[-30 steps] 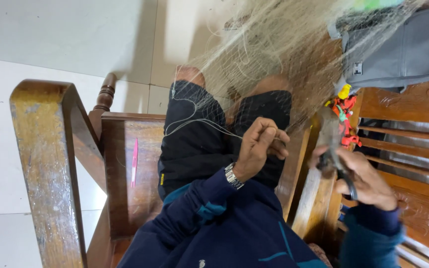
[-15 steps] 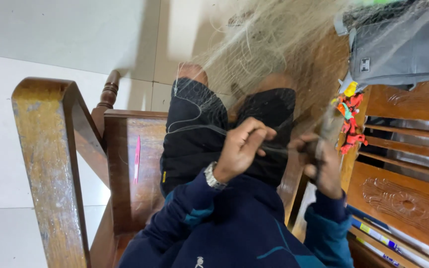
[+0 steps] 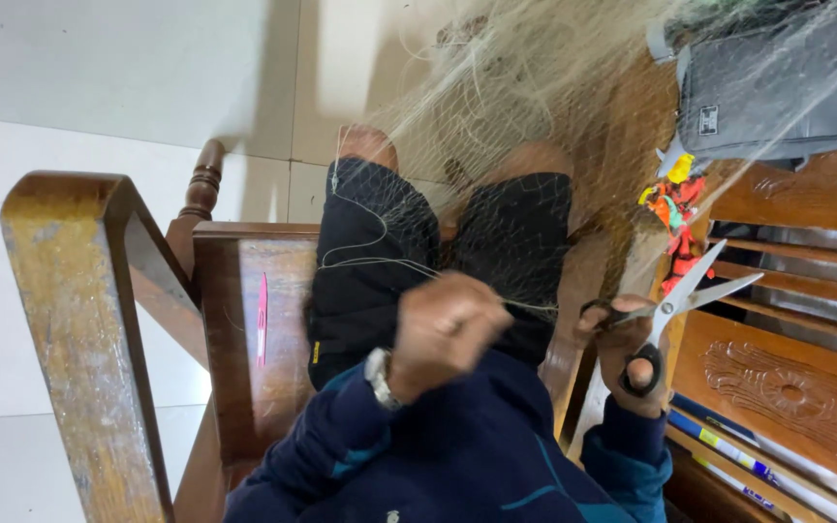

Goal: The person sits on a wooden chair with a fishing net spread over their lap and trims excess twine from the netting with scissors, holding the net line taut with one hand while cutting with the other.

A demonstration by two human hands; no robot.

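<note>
A pale fishing net [image 3: 535, 87] drapes over my knees in black shorts [image 3: 380, 261] and spreads out across the floor ahead. My left hand [image 3: 448, 329], with a watch at the wrist, is closed on a thin line of the net above my lap. My right hand [image 3: 632, 349] holds black-handled scissors [image 3: 690, 291] with the blades apart, pointing up to the right, close to the line stretched from my left hand.
I sit on a wooden chair; its armrest [image 3: 79, 320] rises at the left. A wooden bench [image 3: 787, 378] stands at the right with a grey bag [image 3: 777, 87] and red and yellow floats [image 3: 675, 203] on it. A pink stick [image 3: 263, 320] lies on the seat.
My right hand has moved in toward my lap and then lifted the scissors with blades apart. My left hand stayed over my lap, gripping the line.
</note>
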